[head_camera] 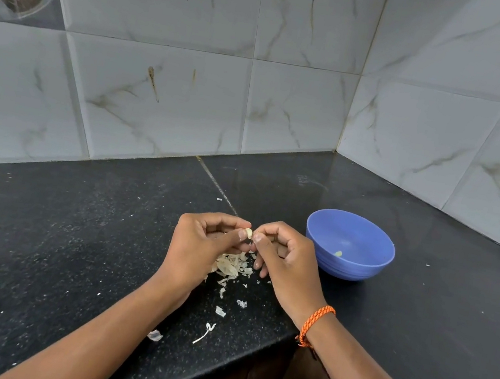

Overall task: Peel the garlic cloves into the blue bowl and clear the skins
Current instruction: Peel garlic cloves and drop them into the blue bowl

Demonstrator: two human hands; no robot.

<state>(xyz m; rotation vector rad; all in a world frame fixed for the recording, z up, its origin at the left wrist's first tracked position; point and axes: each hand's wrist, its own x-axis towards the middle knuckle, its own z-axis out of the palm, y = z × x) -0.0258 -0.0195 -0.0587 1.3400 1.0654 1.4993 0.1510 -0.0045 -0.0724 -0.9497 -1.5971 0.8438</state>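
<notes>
Thumb and forefinger tips of the left hand point(200, 240) and right hand point(284, 254) pinch one garlic clove point(248, 232) between them, other fingers curled, above a heap of skins point(231, 265) on the black counter point(70, 225). Loose flakes trail toward the counter's front edge. The blue bowl point(358, 267), just right of the right hand, holds a pale clove point(338, 253); bare counter runs behind to the tiled corner

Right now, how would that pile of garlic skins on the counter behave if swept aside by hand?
The garlic skins look thin and papery, so probably very light and floppy. Stray flakes already lie scattered across the black counter, so a push would likely spread them rather than move them together.
</notes>
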